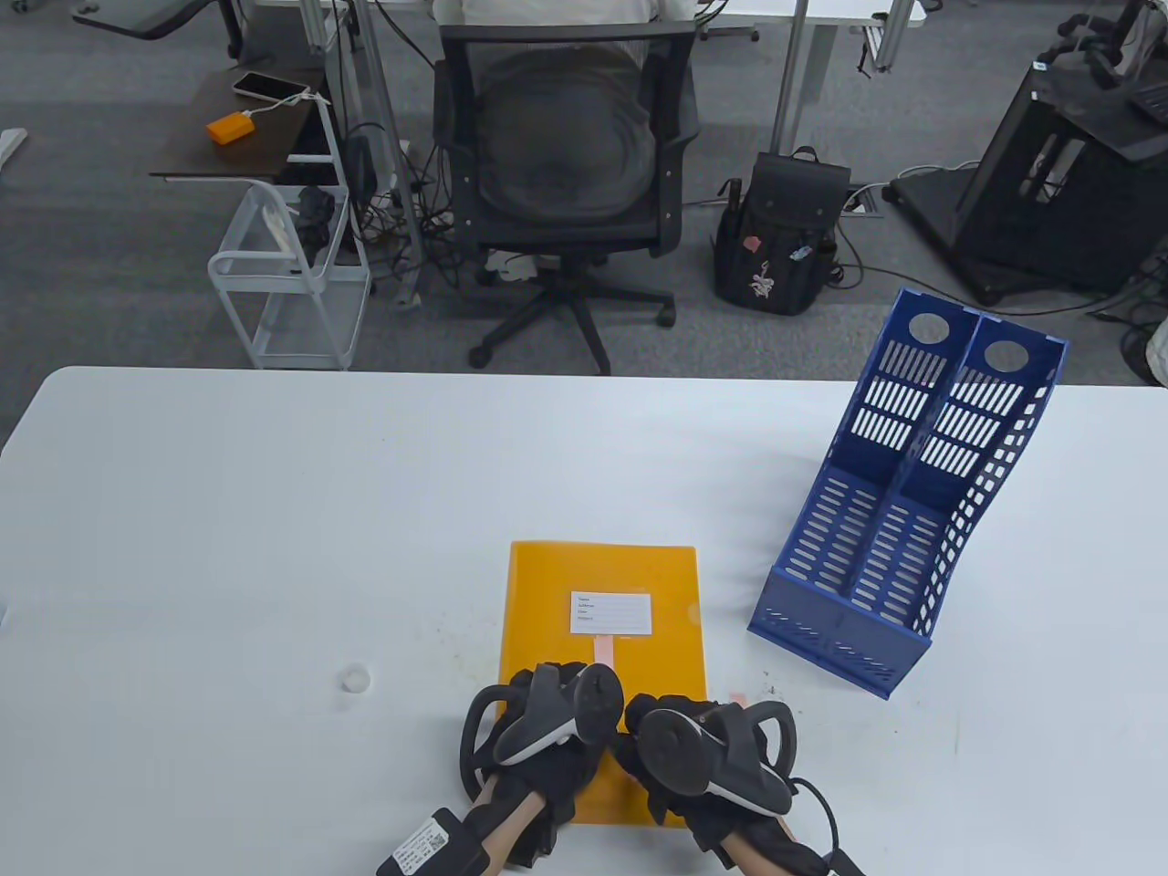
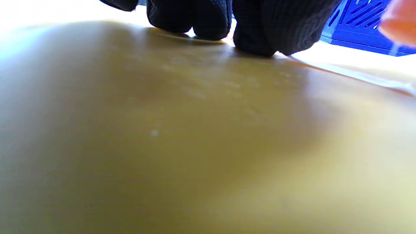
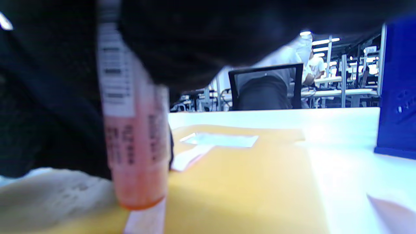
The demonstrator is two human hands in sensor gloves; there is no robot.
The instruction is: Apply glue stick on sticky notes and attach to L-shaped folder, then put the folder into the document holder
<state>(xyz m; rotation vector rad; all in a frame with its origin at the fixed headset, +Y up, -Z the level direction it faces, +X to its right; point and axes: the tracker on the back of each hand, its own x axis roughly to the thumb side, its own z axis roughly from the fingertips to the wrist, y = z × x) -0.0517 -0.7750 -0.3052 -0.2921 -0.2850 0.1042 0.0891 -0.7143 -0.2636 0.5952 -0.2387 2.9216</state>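
Observation:
An orange L-shaped folder (image 1: 557, 584) with a white label (image 1: 611, 612) lies flat at the table's front middle. A pale pink sticky note strip (image 1: 605, 650) lies on it just below the label. My left hand (image 1: 538, 721) rests on the folder's near part, its fingertips (image 2: 208, 22) pressing on the folder (image 2: 195, 130). My right hand (image 1: 703, 748) is right beside it and grips a pink glue stick (image 3: 136, 156) held upright. The stick's tip touches a pale strip (image 3: 146, 221) on the folder (image 3: 243, 169). In the table view the trackers hide the fingers and the stick.
A blue two-slot document holder (image 1: 903, 511) stands to the right of the folder, open top facing away. A small white cap (image 1: 352, 678) lies left of the hands. A pink pad of notes (image 1: 737, 700) peeks out by the right hand. An office chair (image 1: 566, 173) is beyond the table.

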